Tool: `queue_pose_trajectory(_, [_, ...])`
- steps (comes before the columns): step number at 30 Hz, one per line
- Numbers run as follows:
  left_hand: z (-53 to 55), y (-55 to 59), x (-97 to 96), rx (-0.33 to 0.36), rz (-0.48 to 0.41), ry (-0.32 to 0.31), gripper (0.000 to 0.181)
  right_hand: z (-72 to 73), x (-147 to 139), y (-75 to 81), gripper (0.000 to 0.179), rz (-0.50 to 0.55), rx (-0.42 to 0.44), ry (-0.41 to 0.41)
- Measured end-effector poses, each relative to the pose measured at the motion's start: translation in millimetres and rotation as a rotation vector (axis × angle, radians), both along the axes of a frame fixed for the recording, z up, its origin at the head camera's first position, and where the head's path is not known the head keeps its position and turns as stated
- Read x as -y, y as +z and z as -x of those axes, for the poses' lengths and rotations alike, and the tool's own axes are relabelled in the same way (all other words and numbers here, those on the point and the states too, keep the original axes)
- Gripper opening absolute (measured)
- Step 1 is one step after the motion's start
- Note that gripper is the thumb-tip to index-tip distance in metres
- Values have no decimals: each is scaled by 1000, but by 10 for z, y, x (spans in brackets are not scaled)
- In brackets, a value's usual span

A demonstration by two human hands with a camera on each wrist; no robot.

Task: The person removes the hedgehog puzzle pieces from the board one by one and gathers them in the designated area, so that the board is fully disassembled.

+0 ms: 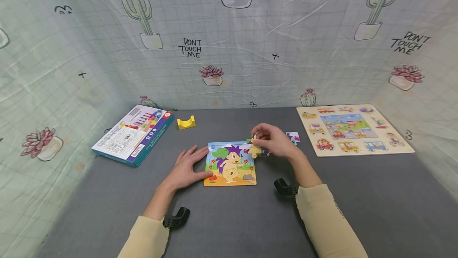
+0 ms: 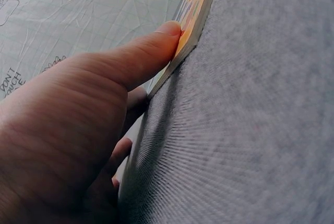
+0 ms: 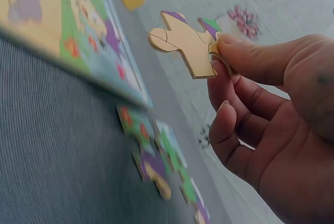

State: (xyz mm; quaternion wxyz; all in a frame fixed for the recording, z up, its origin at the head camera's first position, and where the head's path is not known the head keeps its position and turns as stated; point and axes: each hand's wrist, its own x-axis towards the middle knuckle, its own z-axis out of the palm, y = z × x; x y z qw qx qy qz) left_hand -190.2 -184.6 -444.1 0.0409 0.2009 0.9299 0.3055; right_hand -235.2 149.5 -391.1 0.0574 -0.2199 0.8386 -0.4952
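A square hedgehog jigsaw puzzle board (image 1: 229, 183) lies on the dark table. My left hand (image 1: 187, 172) rests along its left edge with fingers fairly straight. In the left wrist view, the thumb (image 2: 151, 51) presses on the board's orange corner. Above the board's right side, my right hand (image 1: 275, 140) pinches a tan puzzle piece (image 3: 185, 51) with purple and green tips between thumb and fingers. Several loose puzzle pieces (image 3: 143, 130) lie right of the board, partly hidden under that hand in the head view. One loose piece (image 1: 293, 136) shows behind the hand.
A blue-and-white box (image 1: 130, 136) lies at the back left, with a yellow arched block (image 1: 186, 123) beside it. At the back right is a wooden vehicle puzzle board (image 1: 350, 150). A printed cloth (image 1: 250, 71) hangs behind the table.
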Motion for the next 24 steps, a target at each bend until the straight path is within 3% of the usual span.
queue_pose_trajectory(12, [2, -10, -5, -13, 3, -3, 84, 30, -413, -98, 25, -68, 2, -27])
queue_pose_trajectory(24, [-13, 11, -15, 3, 8, 12, 84, 54, -652, -183, 22, -152, 24, -28])
